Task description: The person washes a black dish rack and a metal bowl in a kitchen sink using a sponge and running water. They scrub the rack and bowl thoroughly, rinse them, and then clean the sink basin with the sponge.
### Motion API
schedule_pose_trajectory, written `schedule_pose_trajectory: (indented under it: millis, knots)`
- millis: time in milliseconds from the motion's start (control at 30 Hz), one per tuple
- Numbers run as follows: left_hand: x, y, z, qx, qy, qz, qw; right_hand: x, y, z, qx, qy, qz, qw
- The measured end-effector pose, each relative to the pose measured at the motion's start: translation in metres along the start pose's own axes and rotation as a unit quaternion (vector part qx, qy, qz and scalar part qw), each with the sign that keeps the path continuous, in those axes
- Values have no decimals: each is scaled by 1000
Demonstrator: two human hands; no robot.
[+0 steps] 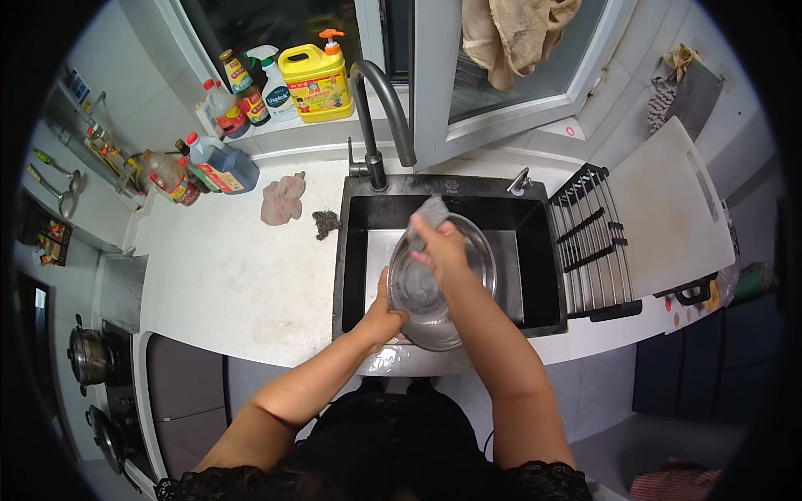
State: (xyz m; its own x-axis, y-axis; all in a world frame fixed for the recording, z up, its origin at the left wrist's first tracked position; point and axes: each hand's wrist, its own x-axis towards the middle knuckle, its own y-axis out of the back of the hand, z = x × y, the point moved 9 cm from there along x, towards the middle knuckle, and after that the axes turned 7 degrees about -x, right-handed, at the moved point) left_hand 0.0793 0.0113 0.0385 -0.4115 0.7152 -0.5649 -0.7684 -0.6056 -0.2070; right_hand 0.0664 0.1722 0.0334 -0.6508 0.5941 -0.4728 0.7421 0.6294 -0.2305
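Step in hand: prob. wiping the inside of the steel bowl (418, 288), which is held tilted over the black sink (355, 259), its near edge overlapping the front rim. L hand (386, 321) has its grip on the bowl's near-left rim; R hand (440, 246) has its grip closed on a grey cloth (433, 210), blurred, at the bowl's far side. Next move prob. calls for a firm L grip w/ R pressing the cloth round the wall; wet rim could slip. No food seen in bowl; water, can't tell. Other containers: blue jug (224, 167) on the counter (225, 275), bluish liquid showing; yellow pump jug (316, 88) on the windowsill (292, 129), opaque, so contents n/k.
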Motion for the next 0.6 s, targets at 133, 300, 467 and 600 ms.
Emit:
schedule_pose_trajectory:
  millis: [133,300,467,600]
  knots:
    - [5,6,-4,-94,-19,-29,995,-48,-52,27,-146,14,-214,966]
    - [2,18,8,-474,-43,-180,861,-64,-51,38,-349,79,-306,882]
    - [18,58,-11,-395,-34,22,918,-96,-41,31,-629,239,-306,674]
    - [22,71,-3,-237,-48,60,968,-87,2,16,-807,313,-266,424]
